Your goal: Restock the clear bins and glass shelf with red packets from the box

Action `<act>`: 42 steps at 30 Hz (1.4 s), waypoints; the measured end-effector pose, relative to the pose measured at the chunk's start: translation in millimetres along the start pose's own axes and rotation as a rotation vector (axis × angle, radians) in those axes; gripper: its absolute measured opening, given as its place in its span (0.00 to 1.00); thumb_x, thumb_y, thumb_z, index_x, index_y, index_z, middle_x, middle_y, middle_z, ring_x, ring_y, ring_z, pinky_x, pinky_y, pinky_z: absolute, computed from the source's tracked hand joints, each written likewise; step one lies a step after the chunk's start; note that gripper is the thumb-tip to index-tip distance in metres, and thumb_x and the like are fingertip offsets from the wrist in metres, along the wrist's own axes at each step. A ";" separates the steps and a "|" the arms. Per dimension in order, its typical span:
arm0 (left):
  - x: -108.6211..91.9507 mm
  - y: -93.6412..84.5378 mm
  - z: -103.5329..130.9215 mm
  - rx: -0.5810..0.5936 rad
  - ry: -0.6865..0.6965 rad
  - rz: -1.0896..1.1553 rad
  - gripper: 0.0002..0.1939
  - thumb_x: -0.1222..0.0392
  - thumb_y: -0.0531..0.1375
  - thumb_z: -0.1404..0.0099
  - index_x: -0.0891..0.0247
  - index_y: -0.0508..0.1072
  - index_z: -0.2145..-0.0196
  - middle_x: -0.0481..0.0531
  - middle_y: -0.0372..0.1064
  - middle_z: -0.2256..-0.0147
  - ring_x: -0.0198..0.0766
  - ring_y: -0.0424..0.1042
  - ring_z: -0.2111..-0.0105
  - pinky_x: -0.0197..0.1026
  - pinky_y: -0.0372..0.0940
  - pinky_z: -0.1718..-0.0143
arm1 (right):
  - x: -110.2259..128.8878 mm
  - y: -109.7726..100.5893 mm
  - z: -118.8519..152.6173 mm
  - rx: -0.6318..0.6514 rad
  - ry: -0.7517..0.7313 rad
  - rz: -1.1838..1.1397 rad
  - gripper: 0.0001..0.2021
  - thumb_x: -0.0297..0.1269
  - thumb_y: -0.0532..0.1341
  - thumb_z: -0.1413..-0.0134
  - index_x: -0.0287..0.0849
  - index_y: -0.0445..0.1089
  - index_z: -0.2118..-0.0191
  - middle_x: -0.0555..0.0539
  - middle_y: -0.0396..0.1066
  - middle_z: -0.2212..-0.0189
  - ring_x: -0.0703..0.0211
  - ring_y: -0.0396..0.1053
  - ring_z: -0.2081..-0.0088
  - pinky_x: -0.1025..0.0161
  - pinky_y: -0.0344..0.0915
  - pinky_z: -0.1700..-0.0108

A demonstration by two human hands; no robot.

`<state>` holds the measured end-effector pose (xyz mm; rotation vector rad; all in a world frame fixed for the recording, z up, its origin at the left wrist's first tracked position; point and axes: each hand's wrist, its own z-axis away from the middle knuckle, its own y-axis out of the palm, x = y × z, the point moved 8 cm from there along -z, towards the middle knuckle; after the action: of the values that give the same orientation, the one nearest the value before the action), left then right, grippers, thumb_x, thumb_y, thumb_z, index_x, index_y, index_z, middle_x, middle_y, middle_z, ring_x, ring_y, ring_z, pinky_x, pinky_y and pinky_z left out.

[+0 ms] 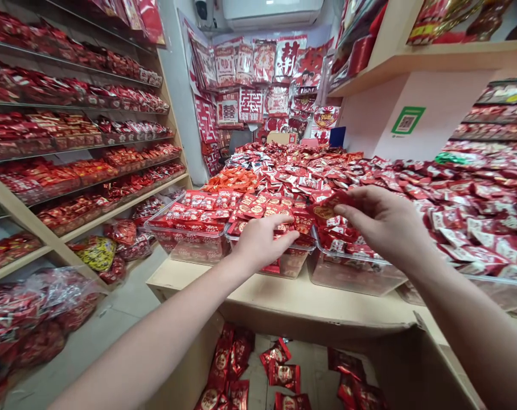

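My right hand point(382, 222) holds a red candy packet point(327, 209) with gold print between thumb and fingers, above the edges of two clear bins. My left hand point(265, 236) rests over the clear plastic bin point(295, 262) to its left, thumb and forefinger apart, touching the red packets point(262, 205) piled in it. Some of its fingertips are hidden among the packets. Below both arms stands an open cardboard box point(412, 359) with several loose red packets point(284, 376) on its bottom.
More bins of wrapped candy point(194, 213) line the pale counter point(250, 290). Shelves point(83, 151) full of red packets run along the left. Filled plastic bags point(40, 319) lie on the floor. A post with a green-framed code point(407, 121) rises at right.
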<state>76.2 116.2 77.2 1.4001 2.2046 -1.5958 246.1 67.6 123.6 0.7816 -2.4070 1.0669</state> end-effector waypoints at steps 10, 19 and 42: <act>-3.2 27.7 -19.8 0.147 0.048 -0.545 0.14 0.54 0.49 0.42 0.54 0.73 0.65 0.49 0.72 0.70 0.43 0.70 0.69 0.41 0.61 0.71 | 15.6 37.8 -32.2 0.268 -0.139 0.352 0.07 0.31 0.56 0.53 0.40 0.72 0.69 0.47 0.72 0.74 0.59 0.67 0.73 0.65 0.59 0.71; 4.4 19.2 -26.5 0.105 -0.077 -0.444 0.29 0.50 0.56 0.48 0.59 0.58 0.49 0.53 0.71 0.64 0.45 0.70 0.65 0.41 0.62 0.67 | 16.5 32.2 -67.8 0.196 -0.098 0.377 0.09 0.32 0.57 0.52 0.39 0.73 0.66 0.45 0.73 0.71 0.57 0.68 0.68 0.63 0.62 0.65; 2.8 26.5 -42.0 0.220 0.018 -0.429 0.19 0.49 0.56 0.48 0.60 0.69 0.60 0.53 0.71 0.61 0.44 0.69 0.61 0.39 0.61 0.62 | 9.3 88.4 -67.4 0.725 -0.071 0.612 0.05 0.25 0.63 0.63 0.41 0.74 0.76 0.47 0.73 0.77 0.56 0.69 0.71 0.64 0.63 0.68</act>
<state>110.6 152.0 75.8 1.0275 2.5336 -2.0169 191.7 165.0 123.2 0.2504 -2.3600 2.2506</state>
